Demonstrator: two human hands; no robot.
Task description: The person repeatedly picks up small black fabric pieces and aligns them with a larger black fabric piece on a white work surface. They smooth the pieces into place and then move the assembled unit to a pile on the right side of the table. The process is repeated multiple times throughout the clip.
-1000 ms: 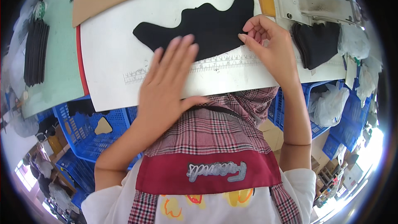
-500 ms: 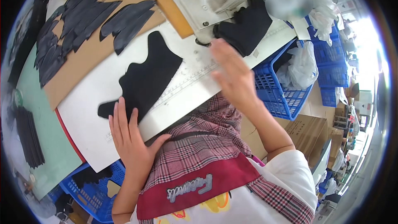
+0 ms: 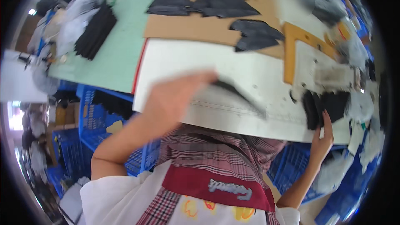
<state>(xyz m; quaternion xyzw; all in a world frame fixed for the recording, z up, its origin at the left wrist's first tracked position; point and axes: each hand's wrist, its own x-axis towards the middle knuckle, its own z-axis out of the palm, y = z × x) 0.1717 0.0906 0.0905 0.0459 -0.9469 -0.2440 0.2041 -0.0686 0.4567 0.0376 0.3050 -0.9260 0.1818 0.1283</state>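
Left hand [image 3: 170, 99] is motion-blurred, over the white worktop [image 3: 196, 54], toward its near-left part. Fingers look closed on the left end of a black fabric piece [image 3: 238, 91]; blur hides the exact grip. Piece shows nearly edge-on, a thin dark band angling from the fingers down to the right, over the printed ruler scale [image 3: 283, 118] along the near edge.

Right hand [image 3: 324, 136] is at the near-right corner, fingers against a stack of black fabric pieces [image 3: 336, 103]. Gap between fingers and thumb is hidden; can't tell if it's gripping.

Yellow-edged machine base [image 3: 288, 56] is just far of the stack. Brown cardboard [image 3: 179, 27] lies across the far side, carrying dark grey pieces [image 3: 225, 6]. Green surface [image 3: 125, 56] at left, past a red strip [image 3: 140, 64]; blue crate [image 3: 92, 118] below it.
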